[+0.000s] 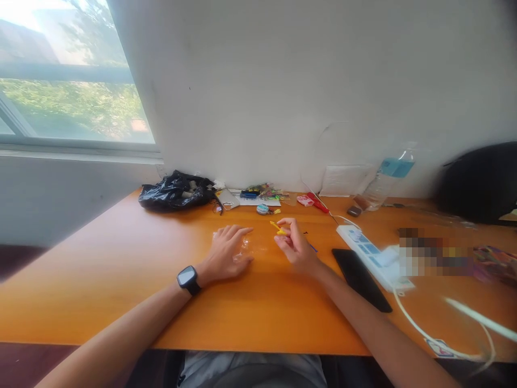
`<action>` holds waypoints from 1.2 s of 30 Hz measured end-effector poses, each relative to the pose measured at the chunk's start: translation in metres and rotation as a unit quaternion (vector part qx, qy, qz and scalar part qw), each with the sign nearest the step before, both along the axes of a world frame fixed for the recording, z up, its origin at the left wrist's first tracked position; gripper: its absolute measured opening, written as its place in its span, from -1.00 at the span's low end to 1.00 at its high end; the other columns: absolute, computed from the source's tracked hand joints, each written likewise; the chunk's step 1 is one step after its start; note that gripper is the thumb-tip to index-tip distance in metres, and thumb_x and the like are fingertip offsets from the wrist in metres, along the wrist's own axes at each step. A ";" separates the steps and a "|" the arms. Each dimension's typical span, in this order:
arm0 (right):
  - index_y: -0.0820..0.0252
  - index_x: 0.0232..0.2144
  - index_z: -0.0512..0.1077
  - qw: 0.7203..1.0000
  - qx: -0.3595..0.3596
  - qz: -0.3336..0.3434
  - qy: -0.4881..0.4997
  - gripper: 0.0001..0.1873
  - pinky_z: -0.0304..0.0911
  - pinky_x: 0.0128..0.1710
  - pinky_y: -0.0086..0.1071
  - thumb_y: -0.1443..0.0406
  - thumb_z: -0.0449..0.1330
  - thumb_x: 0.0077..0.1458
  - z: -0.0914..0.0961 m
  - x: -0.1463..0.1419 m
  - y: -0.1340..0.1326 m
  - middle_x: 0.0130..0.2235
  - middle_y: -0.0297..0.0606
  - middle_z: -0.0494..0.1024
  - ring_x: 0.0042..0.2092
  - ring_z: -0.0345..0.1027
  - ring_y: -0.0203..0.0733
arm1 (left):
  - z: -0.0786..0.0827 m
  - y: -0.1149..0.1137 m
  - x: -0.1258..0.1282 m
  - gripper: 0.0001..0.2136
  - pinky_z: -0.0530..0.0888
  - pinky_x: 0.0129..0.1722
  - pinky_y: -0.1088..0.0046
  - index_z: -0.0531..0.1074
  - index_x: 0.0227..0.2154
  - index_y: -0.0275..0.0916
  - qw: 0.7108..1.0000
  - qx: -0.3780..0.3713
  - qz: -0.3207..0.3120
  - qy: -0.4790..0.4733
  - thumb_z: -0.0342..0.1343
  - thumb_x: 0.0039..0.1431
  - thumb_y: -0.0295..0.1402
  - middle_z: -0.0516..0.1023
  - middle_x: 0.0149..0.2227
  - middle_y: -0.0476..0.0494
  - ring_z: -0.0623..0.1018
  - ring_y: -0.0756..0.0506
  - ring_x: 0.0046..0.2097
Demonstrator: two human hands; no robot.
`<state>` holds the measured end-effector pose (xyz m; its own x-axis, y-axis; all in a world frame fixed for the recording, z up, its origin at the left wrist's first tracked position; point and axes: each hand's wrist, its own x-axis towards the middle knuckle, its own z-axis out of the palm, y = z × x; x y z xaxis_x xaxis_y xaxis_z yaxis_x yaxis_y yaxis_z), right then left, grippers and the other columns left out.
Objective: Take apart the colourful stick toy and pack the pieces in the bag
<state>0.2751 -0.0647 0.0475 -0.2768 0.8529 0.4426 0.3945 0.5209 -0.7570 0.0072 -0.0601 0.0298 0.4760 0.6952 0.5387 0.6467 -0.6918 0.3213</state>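
My right hand (pixel 297 248) pinches a small yellow plastic piece (pixel 279 229) between thumb and fingers, above the table. What exactly the piece is cannot be made out; it has a thin arm pointing up and left. My left hand (pixel 228 250) is open, thumb and fingers apart, with a black watch on the wrist. Crumpled clear plastic film (pixel 243 249) lies under and beside that hand, partly hidden by it. A small blue piece (pixel 313 248) and a tiny dark bit rest on the table just right of my right hand.
A black plastic bag (pixel 173 192) sits at the back left of the wooden table (pixel 113 285). Small coloured parts (pixel 270 191) lie along the wall. On the right are a dark phone (pixel 359 277), a white power strip (pixel 363 253) with cables, and a leaning plastic bottle (pixel 390 180).
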 end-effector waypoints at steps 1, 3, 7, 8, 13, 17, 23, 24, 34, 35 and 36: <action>0.03 0.04 0.22 1.000 -0.011 0.018 -0.006 -0.77 0.17 -0.38 -0.36 0.14 0.08 0.41 0.001 -0.001 -0.003 -0.39 -0.42 0.29 -0.42 0.19 -0.23 | 0.000 0.000 0.000 -0.38 0.33 0.08 0.08 0.27 0.27 -0.09 1.000 0.001 0.001 -0.001 0.25 0.14 -0.21 0.46 0.09 -0.24 0.44 -0.30 0.05; 0.04 -0.06 0.23 0.999 -0.023 0.038 -0.017 -0.88 0.16 -0.33 -0.35 0.19 0.03 0.41 0.003 -0.003 -0.006 -0.34 -0.40 0.31 -0.37 0.19 -0.23 | 0.001 0.000 0.000 -0.38 0.33 0.10 0.08 0.27 0.27 -0.09 1.000 0.001 0.003 -0.003 0.26 0.14 -0.21 0.46 0.09 -0.23 0.44 -0.30 0.05; 0.08 -0.20 0.29 0.997 -0.028 0.066 -0.035 -0.89 0.15 -0.31 -0.34 0.23 0.00 0.41 0.002 -0.007 -0.006 -0.32 -0.36 0.36 -0.33 0.21 -0.21 | 0.001 0.000 0.001 -0.39 0.32 0.09 0.08 0.27 0.27 -0.08 1.000 0.001 0.010 -0.002 0.25 0.17 -0.21 0.45 0.11 -0.24 0.44 -0.30 0.05; 0.08 -0.21 0.31 0.996 -0.027 0.073 -0.044 -0.88 0.15 -0.33 -0.34 0.22 0.02 0.40 0.001 -0.008 -0.005 -0.34 -0.36 0.37 -0.35 0.22 -0.21 | 0.000 0.000 0.001 -0.39 0.32 0.09 0.08 0.27 0.28 -0.08 1.000 0.003 0.011 -0.001 0.24 0.17 -0.21 0.45 0.11 -0.24 0.44 -0.30 0.05; 0.08 -0.17 0.44 0.992 0.019 0.075 -0.102 -0.86 0.18 -0.28 -0.31 0.20 0.12 0.36 -0.006 -0.014 -0.004 -0.28 -0.28 0.50 -0.31 0.31 -0.18 | -0.002 0.000 0.001 -0.39 0.32 0.07 0.09 0.27 0.27 -0.10 1.000 0.011 0.019 0.006 0.26 0.16 -0.20 0.46 0.10 -0.23 0.44 -0.29 0.03; 0.04 0.00 0.32 0.992 -0.005 0.052 -0.115 -0.79 0.18 -0.30 -0.32 0.17 0.13 0.37 -0.003 -0.014 -0.009 -0.30 -0.35 0.46 -0.35 0.30 -0.19 | 0.000 -0.001 0.003 -0.40 0.32 0.05 0.10 0.28 0.26 -0.09 1.000 0.016 0.018 0.010 0.25 0.16 -0.20 0.47 0.08 -0.22 0.44 -0.28 0.01; 0.07 -0.18 0.31 0.994 0.027 0.049 -0.099 -0.87 0.21 -0.22 -0.27 0.31 -0.04 0.39 -0.004 -0.011 -0.006 -0.28 -0.31 0.46 -0.28 0.33 -0.15 | 0.001 -0.001 0.003 -0.38 0.31 0.07 0.10 0.28 0.26 -0.09 1.000 0.014 0.015 0.010 0.27 0.13 -0.21 0.47 0.09 -0.22 0.44 -0.29 0.03; 0.07 -0.17 0.33 0.994 0.034 0.049 -0.091 -0.86 0.22 -0.20 -0.27 0.32 -0.03 0.38 -0.005 -0.011 -0.005 -0.27 -0.29 0.48 -0.26 0.34 -0.14 | 0.001 -0.002 0.003 -0.38 0.31 0.07 0.10 0.28 0.26 -0.09 1.000 0.014 0.016 0.010 0.27 0.14 -0.21 0.47 0.09 -0.23 0.44 -0.29 0.03; 0.07 -0.16 0.43 0.998 0.057 0.012 0.015 -0.88 0.34 -0.19 -0.24 0.25 0.10 0.37 -0.001 -0.021 -0.014 -0.26 -0.24 0.54 -0.25 0.43 -0.12 | 0.002 -0.002 0.002 -0.40 0.34 0.04 0.09 0.27 0.27 -0.07 1.000 0.000 0.003 0.017 0.23 0.17 -0.20 0.47 0.08 -0.23 0.45 -0.29 0.02; 0.07 -0.16 0.44 0.998 0.060 0.000 0.025 -0.88 0.35 -0.19 -0.24 0.24 0.10 0.37 -0.001 -0.021 -0.014 -0.25 -0.24 0.54 -0.25 0.43 -0.12 | 0.001 -0.001 0.001 -0.39 0.34 0.04 0.09 0.27 0.28 -0.07 1.000 -0.002 0.002 0.019 0.23 0.16 -0.21 0.47 0.08 -0.24 0.46 -0.30 0.02; 0.07 -0.16 0.44 0.997 0.063 -0.013 0.034 -0.88 0.35 -0.18 -0.24 0.22 0.11 0.37 -0.002 -0.021 -0.014 -0.25 -0.24 0.54 -0.25 0.43 -0.12 | 0.000 -0.001 0.001 -0.38 0.34 0.04 0.08 0.27 0.29 -0.07 1.000 -0.003 0.003 0.021 0.23 0.15 -0.20 0.47 0.08 -0.24 0.46 -0.30 0.03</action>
<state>0.2546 -0.0788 0.0459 -0.2214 0.7962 0.5631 0.3597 0.6034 -0.7117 0.0084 -0.0608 0.0301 0.4937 0.7009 0.5148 0.6635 -0.6862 0.2980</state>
